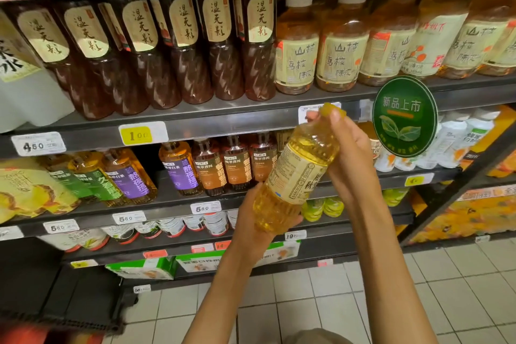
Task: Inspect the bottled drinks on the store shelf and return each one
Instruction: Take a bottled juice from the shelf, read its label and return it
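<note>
Two hands' grip around tilted bottle (296,173)

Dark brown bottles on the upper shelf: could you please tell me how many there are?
6: the dark brown bottles stand side by side in the front row, left of the orange drinks. More may be hidden behind them.

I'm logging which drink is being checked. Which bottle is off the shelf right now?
The yellow bottle. It is tilted in mid-air, the left hand under its base and the right hand at its cap; all the others stand on shelves.
</note>
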